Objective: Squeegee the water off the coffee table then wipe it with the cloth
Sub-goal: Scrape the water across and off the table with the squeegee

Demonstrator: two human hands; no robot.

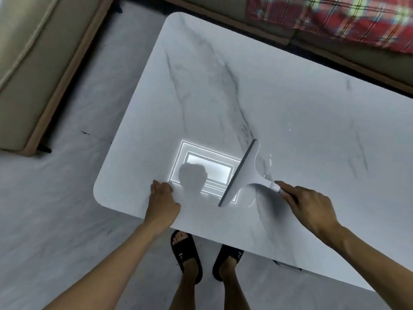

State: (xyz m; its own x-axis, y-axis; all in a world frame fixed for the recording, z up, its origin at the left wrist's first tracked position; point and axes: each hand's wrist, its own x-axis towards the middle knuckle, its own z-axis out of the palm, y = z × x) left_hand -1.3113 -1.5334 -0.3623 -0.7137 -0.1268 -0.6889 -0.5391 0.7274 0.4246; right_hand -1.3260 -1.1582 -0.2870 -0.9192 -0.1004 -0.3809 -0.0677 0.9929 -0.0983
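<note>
— Where is the squeegee [240, 173]?
— It is on the coffee table [290, 97], near the front edge. Its dark blade lies against the marble-patterned top, slanting from upper right to lower left. The white handle runs back to the right.
— Who holds it?
— The right hand [308, 204] grips the handle, fingers wrapped round it and the forefinger stretched along the top.
— And the water [267, 168]?
— It shows as thin glistening streaks just right of the blade, around the handle.
— The other hand?
— The left hand [163, 198] rests on the tabletop left of the blade, apart from it. Its fingers are curled under, and nothing shows in them.
— What lies around?
— A bright light reflection [207, 168] sits between the hands. Black sandals [185, 249] stand on the pale floor below. A beige sofa [33, 63] is at the left, and a red plaid blanket [335, 21] lies beyond the table.
</note>
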